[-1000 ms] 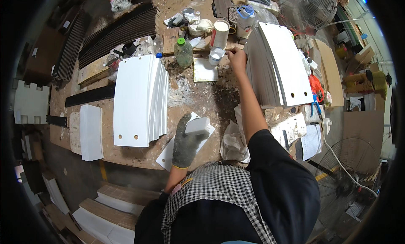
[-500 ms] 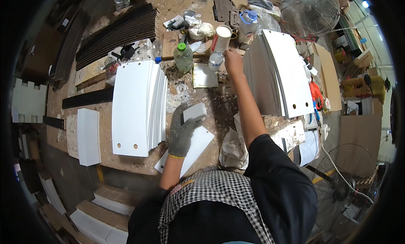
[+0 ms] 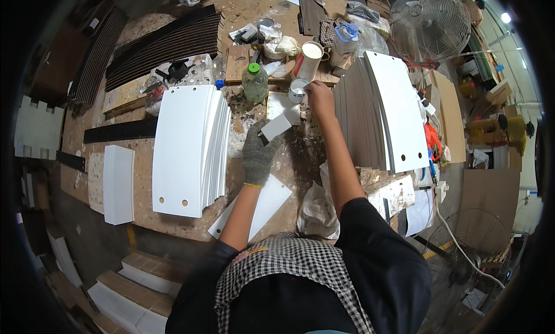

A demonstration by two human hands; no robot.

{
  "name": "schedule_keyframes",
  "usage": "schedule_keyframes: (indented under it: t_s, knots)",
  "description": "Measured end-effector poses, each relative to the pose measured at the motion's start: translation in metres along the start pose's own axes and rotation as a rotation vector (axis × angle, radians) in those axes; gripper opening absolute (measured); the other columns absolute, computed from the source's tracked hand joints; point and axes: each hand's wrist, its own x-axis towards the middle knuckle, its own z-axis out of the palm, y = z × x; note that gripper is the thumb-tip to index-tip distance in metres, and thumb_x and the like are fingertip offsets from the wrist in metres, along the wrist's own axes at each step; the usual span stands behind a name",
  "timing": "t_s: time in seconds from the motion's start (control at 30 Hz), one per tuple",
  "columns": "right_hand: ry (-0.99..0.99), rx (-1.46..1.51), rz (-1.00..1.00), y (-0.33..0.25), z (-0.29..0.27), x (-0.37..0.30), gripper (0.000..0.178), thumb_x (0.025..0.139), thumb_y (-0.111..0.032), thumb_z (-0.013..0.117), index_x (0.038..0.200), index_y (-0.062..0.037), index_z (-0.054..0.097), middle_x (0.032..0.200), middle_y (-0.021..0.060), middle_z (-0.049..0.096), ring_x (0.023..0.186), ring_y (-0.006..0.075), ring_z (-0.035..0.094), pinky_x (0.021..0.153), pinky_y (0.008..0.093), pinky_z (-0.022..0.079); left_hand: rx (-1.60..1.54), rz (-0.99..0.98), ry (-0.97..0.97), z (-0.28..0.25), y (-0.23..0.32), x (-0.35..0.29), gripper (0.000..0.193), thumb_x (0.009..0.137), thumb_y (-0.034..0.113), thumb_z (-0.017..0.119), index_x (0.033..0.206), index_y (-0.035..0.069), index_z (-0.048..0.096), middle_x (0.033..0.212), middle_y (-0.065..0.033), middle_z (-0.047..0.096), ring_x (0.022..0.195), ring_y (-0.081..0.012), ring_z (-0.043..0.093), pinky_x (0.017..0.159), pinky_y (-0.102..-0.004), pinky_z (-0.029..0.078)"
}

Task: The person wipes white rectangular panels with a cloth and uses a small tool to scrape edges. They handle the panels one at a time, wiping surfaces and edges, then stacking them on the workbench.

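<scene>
My left hand (image 3: 258,155), in a grey knit glove, is closed around a white-grey block (image 3: 276,127) with a dark lower end. It holds the block above the table, in front of a small paint-spotted card (image 3: 283,107). My bare right hand (image 3: 320,101) is pinched at the right rim of a small clear plastic cup (image 3: 298,91) with whitish contents; what is between its fingertips is hidden. Behind the cup leans a tall tub (image 3: 307,60) with a pale top. Under my left forearm lies a white panel (image 3: 270,200), slanted across the table's near edge.
Stacks of white panels with holes stand left (image 3: 180,152) and right (image 3: 399,111). A green-capped bottle (image 3: 255,84) and a blue-capped jug (image 3: 344,44) stand farther back. Crumpled cloth (image 3: 318,211) lies near my right forearm. Dark slats (image 3: 165,45) fill the far left; a fan (image 3: 430,25) stands far right.
My left hand has moved away from my body with the block, off the white panel and toward the card, tilting the block. My right hand stays by the cup, slightly lower.
</scene>
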Motion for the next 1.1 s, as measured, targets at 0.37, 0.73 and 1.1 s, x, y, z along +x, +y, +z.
schedule_keyframes:
  t_s: [0.37, 0.73, 1.1]
  knots:
    - [0.378, 1.232, 1.015, 0.018, 0.012, -0.057, 0.013, 0.096, -0.003, 0.062, 0.101, 0.0091, 0.064, 0.089, 0.016, 0.071, 0.075, 0.0203, 0.072, 0.067, 0.0288, 0.059, 0.528, 0.128, 0.092, 0.032, -0.02, 0.064, 0.056, 0.081, 0.011, 0.08, 0.13, 0.001, 0.056, 0.117, -0.0163, 0.067, 0.108, -0.026, 0.066, 0.094, -0.0383, 0.052]
    - [0.348, 1.484, 1.012, 0.012, 0.005, -0.061, 0.01, 0.097, -0.002, 0.061, 0.1, 0.0069, 0.064, 0.089, 0.0137, 0.071, 0.074, 0.0198, 0.071, 0.069, 0.0266, 0.058, 0.486, 0.063, 0.187, 0.047, -0.022, 0.081, 0.073, 0.075, 0.017, 0.086, 0.136, 0.003, 0.05, 0.121, -0.0181, 0.066, 0.111, -0.0319, 0.064, 0.098, -0.0421, 0.05]
    - [0.373, 0.922, 0.953, -0.012, -0.015, -0.09, 0.016, 0.094, -0.005, 0.063, 0.099, 0.0107, 0.061, 0.091, 0.0182, 0.072, 0.077, 0.0228, 0.074, 0.072, 0.031, 0.059, 0.355, 0.009, 0.185, 0.029, -0.063, 0.073, 0.065, 0.074, 0.011, 0.085, 0.13, 0.0, 0.054, 0.121, -0.0163, 0.064, 0.109, -0.0279, 0.063, 0.097, -0.0405, 0.05]
